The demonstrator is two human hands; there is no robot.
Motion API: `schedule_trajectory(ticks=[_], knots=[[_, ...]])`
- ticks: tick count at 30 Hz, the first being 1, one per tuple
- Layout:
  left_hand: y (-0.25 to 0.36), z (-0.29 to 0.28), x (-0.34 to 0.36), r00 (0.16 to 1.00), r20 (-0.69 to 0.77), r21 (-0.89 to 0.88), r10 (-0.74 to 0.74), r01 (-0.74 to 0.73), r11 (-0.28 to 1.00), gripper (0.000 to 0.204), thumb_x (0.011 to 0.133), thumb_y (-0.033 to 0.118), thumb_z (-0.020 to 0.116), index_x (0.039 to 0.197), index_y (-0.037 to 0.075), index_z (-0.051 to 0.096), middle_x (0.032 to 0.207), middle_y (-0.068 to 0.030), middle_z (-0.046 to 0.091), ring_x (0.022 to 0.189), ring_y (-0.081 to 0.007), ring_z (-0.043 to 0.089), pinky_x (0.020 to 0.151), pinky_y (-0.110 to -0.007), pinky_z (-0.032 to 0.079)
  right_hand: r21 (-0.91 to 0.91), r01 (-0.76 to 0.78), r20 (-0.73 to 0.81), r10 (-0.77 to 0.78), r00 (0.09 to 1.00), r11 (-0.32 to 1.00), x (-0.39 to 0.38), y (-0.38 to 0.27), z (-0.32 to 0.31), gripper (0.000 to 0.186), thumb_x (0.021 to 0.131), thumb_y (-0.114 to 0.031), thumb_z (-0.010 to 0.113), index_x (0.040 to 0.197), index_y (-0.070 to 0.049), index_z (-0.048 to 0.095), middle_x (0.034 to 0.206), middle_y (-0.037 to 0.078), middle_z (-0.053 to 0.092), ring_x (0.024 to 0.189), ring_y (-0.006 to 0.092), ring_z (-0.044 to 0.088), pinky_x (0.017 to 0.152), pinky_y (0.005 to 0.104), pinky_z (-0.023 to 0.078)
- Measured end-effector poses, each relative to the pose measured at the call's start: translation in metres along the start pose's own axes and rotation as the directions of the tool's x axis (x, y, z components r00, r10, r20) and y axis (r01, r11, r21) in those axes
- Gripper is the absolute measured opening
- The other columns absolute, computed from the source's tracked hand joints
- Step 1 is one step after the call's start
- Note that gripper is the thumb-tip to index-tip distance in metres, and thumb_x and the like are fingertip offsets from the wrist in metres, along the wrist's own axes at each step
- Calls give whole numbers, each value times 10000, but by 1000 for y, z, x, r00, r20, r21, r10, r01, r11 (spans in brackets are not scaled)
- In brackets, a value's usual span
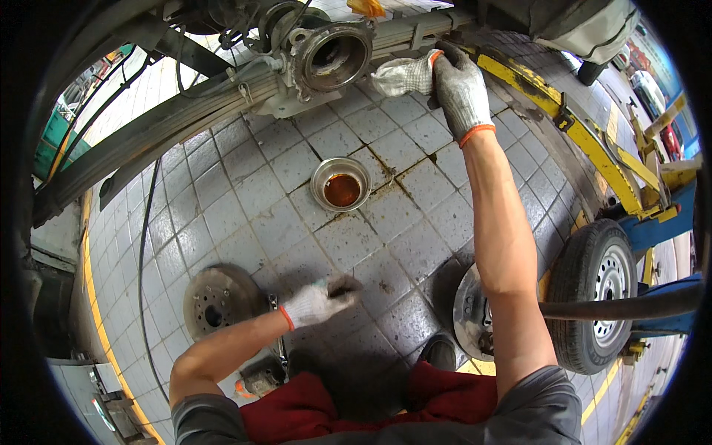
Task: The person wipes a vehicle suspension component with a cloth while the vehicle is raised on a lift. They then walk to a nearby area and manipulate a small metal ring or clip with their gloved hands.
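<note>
A gloved right hand closes on a leaf spring beside the axle hub; below the hub, the left hand seems loosely curled, empty. Steady bracing helps.

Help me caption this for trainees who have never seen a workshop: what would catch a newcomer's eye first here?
Probably the open round axle hub up top, on the long leaf spring that crosses the view. Right beside it, the right hand, gloved, rests on the spring next to another person's gloved hand. Below, a metal bowl of brownish oil sits on the stained tile floor, and the gloved left hand reaches low near a brake drum.
</note>
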State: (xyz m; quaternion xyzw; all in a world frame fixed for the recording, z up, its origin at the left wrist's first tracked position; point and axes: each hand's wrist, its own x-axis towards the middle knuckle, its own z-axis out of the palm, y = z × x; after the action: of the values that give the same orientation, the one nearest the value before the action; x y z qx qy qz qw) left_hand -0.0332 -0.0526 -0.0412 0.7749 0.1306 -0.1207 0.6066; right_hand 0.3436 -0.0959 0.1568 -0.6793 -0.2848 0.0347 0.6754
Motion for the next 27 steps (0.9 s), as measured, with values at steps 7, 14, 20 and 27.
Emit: schedule_trajectory(ticks=[7,14,20,27], knots=[[111,-53,79,581,-446,634,681,-332,698,728,877,359,804,1442,14,500,1346,-252,608,1185,-398,661,967,-511,594,-168,59,393,12,920,984,-12,-6,-34,177,994,-191,616,957,-45,709,781,20,660,629,109,582,589,272,494],[183,-63,127,232,-637,665,736,-318,676,689,879,201,820,1457,0,504,1376,-190,588,1075,-320,696,967,-385,571,177,-519,628,310,714,836,-28,-26,-47,212,1031,-190,598,970,-15,702,802,67,709,618,138,638,561,278,548],[200,-82,119,698,-609,-25,377,-492,870,438,1006,303,719,1310,-3,642,1168,-75,730,1028,-143,669,924,-303,537,39,-39,658,3,753,998,-42,-20,-45,736,968,-296,740,1545,49,439,1427,150,609,1252,178,589,1093,314,472],[189,-99,137,831,-483,-430,278,-501,751,417,1048,403,663,1274,52,661,1090,-15,700,938,-131,640,823,-315,529,12,26,496,-29,868,1000,-48,-25,-21,627,959,-189,717,1513,23,515,1321,148,678,1114,155,645,943,298,542]])
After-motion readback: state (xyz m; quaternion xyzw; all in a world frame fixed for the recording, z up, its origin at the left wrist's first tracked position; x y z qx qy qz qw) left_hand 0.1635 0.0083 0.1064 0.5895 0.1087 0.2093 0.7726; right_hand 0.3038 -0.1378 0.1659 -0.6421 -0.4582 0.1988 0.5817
